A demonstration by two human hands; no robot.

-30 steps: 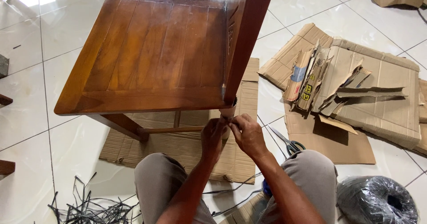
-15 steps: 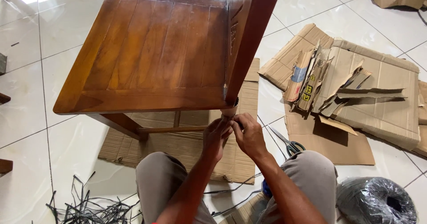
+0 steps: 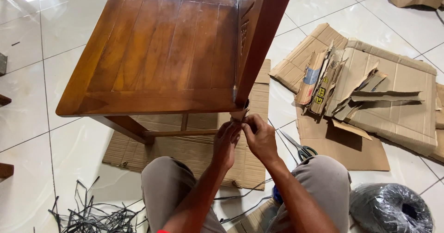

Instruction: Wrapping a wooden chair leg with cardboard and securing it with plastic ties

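I have both hands, left hand [image 3: 226,140] and right hand [image 3: 260,136], pinched on a cardboard strip [image 3: 239,115] against the wooden chair [image 3: 157,57] leg corner, seemingly as padding

Head-mounted, looking steeply down, close above brown wooden chair [image 3: 157,62] standing on white tiled floor [image 3: 27,136].

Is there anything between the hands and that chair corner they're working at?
Nothing visible. The left hand and right hand meet right at the wooden chair, below the seat's near corner, fingers on a small cardboard piece there. Scissors lie on the floor to the side, clear.
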